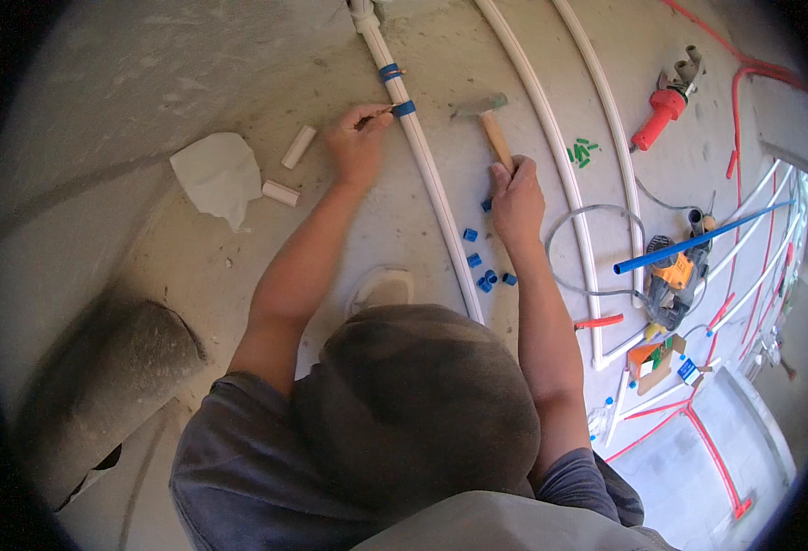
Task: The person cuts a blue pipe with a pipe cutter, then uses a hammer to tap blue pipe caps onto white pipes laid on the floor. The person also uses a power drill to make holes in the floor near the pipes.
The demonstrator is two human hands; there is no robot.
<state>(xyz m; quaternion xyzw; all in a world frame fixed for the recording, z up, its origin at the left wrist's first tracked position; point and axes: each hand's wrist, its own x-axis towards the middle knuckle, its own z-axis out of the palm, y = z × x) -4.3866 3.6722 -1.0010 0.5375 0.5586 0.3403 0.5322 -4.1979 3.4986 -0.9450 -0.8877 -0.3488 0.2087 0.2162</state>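
My left hand (357, 148) is at the near blue pipe clip (404, 108), pinching a small fastener, probably a nail or screw, mostly hidden by the fingertips. The clip wraps the long white pipe (438, 193) that runs along the floor. Farther up the same pipe sits a second blue clip (391, 72), with a fastener sticking out of its right side. My right hand (518, 203) grips a hammer (495, 134) by its wooden handle, its head raised right of the pipe. Several loose blue clips (473, 260) lie between the pipe and my right forearm.
Two more white pipes (538, 82) curve past on the right, with green wall plugs (581, 153) between them. Beyond lie a red power tool (659, 117), a rotary hammer (676, 275) and a blue tube (693, 241). Pipe offcuts (298, 147) and white sheeting (218, 175) are left.
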